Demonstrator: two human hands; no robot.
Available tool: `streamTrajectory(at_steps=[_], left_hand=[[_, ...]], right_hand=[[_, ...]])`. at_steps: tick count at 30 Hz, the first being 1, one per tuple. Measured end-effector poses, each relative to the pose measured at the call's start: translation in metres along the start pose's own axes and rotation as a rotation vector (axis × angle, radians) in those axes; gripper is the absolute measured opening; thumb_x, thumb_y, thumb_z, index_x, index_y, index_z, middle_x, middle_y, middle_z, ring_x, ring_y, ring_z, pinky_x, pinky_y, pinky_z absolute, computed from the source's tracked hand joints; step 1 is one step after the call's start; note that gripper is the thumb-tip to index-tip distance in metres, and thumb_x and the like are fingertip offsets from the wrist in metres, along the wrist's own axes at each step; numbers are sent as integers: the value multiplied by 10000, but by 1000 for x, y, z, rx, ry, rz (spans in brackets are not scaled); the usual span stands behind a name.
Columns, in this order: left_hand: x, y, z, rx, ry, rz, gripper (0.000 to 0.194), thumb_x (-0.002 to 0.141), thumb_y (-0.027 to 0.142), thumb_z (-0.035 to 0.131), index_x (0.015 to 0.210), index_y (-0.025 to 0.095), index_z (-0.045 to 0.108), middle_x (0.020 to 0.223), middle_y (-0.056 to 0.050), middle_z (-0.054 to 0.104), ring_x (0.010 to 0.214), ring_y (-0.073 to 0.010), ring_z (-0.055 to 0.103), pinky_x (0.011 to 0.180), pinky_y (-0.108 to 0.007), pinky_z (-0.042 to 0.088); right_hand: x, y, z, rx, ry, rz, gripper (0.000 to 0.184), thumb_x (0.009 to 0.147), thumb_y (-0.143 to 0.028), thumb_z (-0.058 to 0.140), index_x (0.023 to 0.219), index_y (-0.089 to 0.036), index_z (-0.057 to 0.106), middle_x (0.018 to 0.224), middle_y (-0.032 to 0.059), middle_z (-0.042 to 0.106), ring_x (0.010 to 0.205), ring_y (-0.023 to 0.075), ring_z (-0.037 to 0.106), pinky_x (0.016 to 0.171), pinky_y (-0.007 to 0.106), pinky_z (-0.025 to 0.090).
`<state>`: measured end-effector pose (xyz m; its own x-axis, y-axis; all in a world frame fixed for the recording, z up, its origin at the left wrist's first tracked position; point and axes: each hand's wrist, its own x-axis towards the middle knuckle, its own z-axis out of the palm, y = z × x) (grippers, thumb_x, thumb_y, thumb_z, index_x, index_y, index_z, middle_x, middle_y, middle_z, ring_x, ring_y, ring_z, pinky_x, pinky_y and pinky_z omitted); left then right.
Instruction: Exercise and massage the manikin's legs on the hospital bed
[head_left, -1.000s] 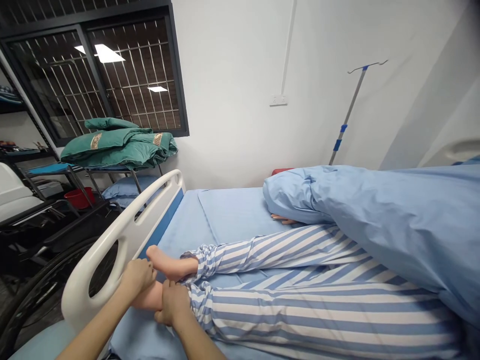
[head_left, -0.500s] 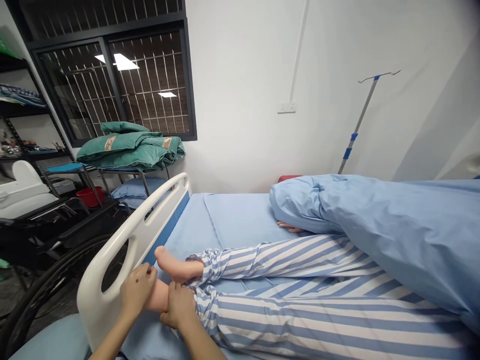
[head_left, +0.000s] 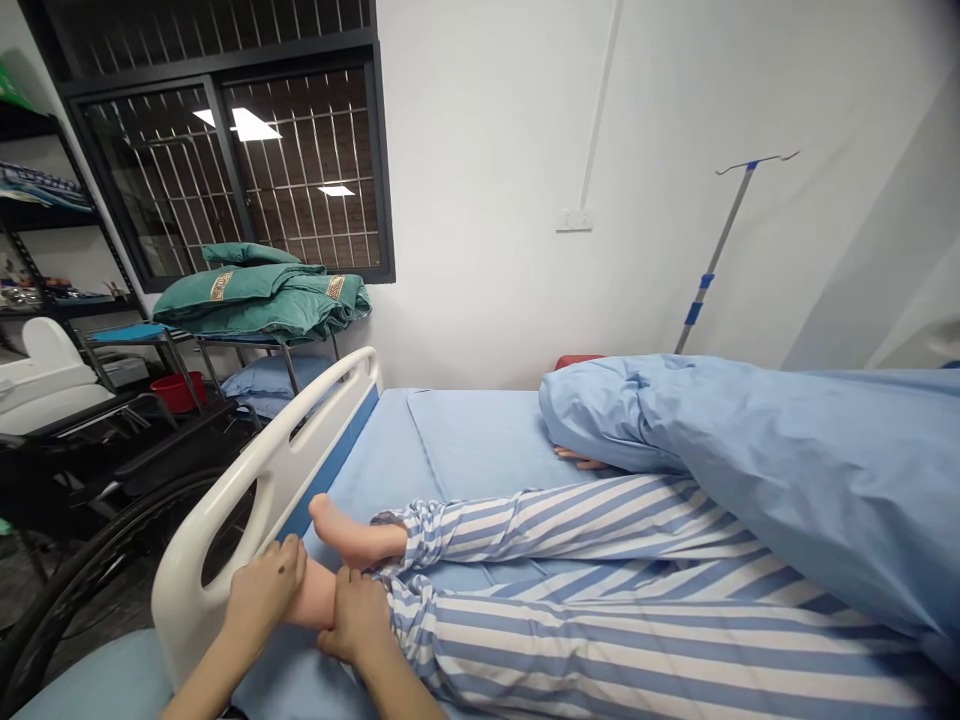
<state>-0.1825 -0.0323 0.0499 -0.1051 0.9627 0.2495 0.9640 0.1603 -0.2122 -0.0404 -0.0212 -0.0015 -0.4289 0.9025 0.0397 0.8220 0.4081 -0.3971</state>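
A figure in blue-and-white striped trousers (head_left: 600,600) lies on a bed with a blue sheet (head_left: 465,440). Its upper body is hidden under a blue quilt (head_left: 787,460). Two bare feet point toward the white footboard (head_left: 247,470). My left hand (head_left: 262,595) is wrapped round the near foot (head_left: 315,597) at the toes. My right hand (head_left: 360,620) grips the same leg at the ankle, by the trouser cuff. The far foot (head_left: 349,535) rests free just above my hands.
A wheelchair wheel (head_left: 82,580) stands left of the footboard. Behind it a metal rack holds folded green bedding (head_left: 262,295), with a red basin (head_left: 176,390) lower down. An IV pole (head_left: 720,250) stands against the white wall behind the bed.
My left hand has slid slightly lower along the near foot and both hands keep their grip. The view has shifted a little since one second ago.
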Motion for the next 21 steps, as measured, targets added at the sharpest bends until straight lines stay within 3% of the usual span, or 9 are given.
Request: streamTrajectory(at_steps=[12, 21], left_hand=[[22, 0, -19, 68, -197, 180, 410, 832, 118, 287, 858, 129, 696, 831, -170, 690, 785, -294, 652, 662, -386, 452], [40, 1, -19, -51, -210, 212, 361, 800, 150, 356, 803, 103, 714, 834, -205, 686, 806, -324, 635, 738, -456, 438]], right_hand=[[3, -1, 5, -38, -5, 10, 570, 531, -342, 709, 1046, -163, 544, 976, 110, 639, 830, 291, 618, 708, 391, 515], [5, -1, 8, -45, -3, -8, 588, 505, -307, 692, 1048, -130, 551, 964, 142, 633, 791, 320, 618, 670, 409, 505]])
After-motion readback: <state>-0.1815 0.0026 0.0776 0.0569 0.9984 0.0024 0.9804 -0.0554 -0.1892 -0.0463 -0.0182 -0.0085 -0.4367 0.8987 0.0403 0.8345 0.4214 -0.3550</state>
